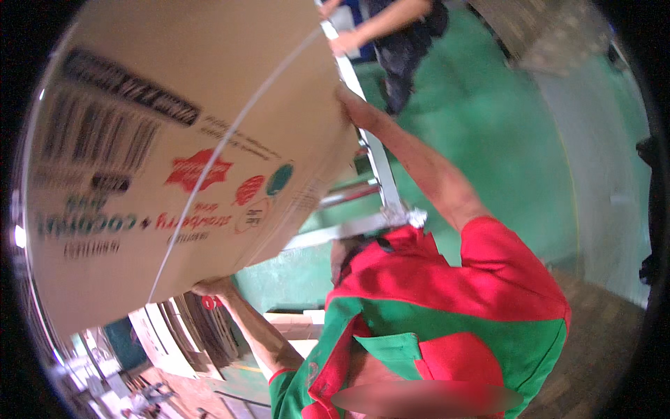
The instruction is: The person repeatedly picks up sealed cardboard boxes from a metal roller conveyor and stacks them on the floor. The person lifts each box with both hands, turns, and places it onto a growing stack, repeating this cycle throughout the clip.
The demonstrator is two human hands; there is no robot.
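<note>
A large brown flat cardboard piece (272, 160) fills the left and upper left, tilted, with printed patches and a pale strap (230, 131) running across it. Whether it is one sheet or a stack cannot be made out. My left hand (215, 286) is closed on its lower edge, fingers partly tucked out of sight. My right hand (356, 108) grips its right edge farther up, beside a white metal rail (380, 167). Both arms are stretched out, the right one higher.
At the top, another person's hand (344, 43) rests on the white rail's far end. The rail meets a lower white beam (335, 232) at a corner. Upright cardboard stacks (167, 339) stand at lower left. A green floor (481, 140) spreads to the right.
</note>
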